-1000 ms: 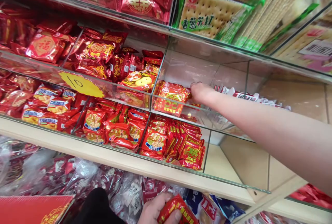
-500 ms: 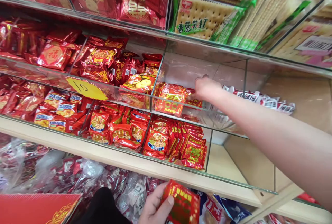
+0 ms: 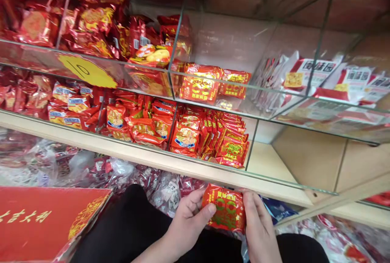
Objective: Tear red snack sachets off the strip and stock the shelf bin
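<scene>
Both hands held one red snack packet (image 3: 226,207) low in the view, just below the front edge of the wooden shelf (image 3: 170,165). The left hand (image 3: 187,218) gripped the packet's left edge, thumb on the printed front and fingers behind it. The right hand (image 3: 258,224) was closed on the right edge in the same way. The packet's printed face with gold characters was turned up toward the camera. Its long axis ran about left to right, a little tilted, with the left end slightly higher, and the line of characters was along its upper edge.

Above the hands, glass bins held more sweets. A stack of red packets (image 3: 227,141) stood on edge in the lower bin, and similar red packets (image 3: 201,82) lay in the upper glass compartment. To the right of those were white packets (image 3: 307,72). A yellow price tag (image 3: 87,71) marked "10" was stuck on the glass at the left. A red box (image 3: 36,222) was at the lower left, near the person's dark sleeve or clothing (image 3: 128,226).
</scene>
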A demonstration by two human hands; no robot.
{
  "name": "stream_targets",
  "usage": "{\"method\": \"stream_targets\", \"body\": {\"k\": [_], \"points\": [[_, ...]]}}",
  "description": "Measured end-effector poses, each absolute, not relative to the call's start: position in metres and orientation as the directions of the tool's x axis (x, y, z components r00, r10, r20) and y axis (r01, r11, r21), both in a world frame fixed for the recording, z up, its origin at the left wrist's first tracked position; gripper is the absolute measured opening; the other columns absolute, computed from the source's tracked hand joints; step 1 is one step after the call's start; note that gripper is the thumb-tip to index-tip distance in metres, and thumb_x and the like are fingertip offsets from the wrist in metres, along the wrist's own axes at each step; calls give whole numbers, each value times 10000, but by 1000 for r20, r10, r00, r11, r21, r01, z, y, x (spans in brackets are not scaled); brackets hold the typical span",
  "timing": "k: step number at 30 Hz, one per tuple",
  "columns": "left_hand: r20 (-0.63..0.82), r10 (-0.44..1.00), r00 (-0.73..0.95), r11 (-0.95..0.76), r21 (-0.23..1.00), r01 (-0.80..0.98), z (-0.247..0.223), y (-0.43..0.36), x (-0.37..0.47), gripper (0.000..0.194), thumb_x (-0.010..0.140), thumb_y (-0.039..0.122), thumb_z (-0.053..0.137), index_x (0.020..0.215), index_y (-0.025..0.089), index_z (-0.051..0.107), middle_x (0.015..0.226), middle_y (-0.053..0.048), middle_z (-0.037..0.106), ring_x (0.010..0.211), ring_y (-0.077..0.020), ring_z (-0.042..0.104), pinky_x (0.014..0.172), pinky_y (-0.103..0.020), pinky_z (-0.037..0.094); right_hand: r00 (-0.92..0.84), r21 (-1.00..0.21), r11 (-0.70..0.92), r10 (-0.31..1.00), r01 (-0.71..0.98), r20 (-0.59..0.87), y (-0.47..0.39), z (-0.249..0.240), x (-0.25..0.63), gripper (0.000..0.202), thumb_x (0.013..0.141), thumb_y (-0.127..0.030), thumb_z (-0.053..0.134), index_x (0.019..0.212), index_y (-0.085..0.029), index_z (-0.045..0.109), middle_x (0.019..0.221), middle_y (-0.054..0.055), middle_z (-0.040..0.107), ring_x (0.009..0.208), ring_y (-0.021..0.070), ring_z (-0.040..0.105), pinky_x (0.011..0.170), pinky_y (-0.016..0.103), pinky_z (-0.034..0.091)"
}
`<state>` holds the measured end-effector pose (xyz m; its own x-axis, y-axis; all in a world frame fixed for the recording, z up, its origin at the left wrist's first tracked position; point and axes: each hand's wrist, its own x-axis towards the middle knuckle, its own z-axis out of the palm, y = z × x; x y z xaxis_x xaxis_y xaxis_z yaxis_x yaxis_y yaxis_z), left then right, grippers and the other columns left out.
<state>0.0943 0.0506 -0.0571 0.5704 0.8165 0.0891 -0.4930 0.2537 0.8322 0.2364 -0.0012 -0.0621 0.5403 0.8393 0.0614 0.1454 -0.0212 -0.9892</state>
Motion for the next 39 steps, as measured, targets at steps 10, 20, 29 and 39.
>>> {"method": "stream_targets", "body": {"k": [10,20,29,39], "points": [[224,929,295,-237,972,6,-80,51,101,366,885,364,426,590,168,521,624,4,476,602,-127,449,589,-227,374,586,-927,18,771,374,251,-5,-88,236,332,859,-470,420,740,-192,556,722,25,570,683,167,529,644,278,428],[268,916,299,-312,944,111,-74,46,99,377,905,332,376,563,182,427,546,29,409,509,-101,380,502,-221,312,618,-853,-19,697,522,363,-2,-89,233,284,875,-411,439,690,-204,496,654,5,539,648,156,497,649,284,397],[217,938,272,-228,974,10,-78,45,103,319,888,380,416,757,171,618,628,3,558,581,-126,498,556,-207,403,661,-862,-11,647,507,380,-4,-81,231,266,875,-417,430,760,-195,520,688,27,611,625,151,566,576,248,440],[260,803,536,-401,901,164,-73,61,84,459,708,388,674,1124,214,590,1048,-93,620,979,-239,559,887,-323,424,270,-700,178,835,691,478,-9,-84,248,263,900,-420,394,767,-226,513,621,-21,571,560,128,546,548,225,438]]}}
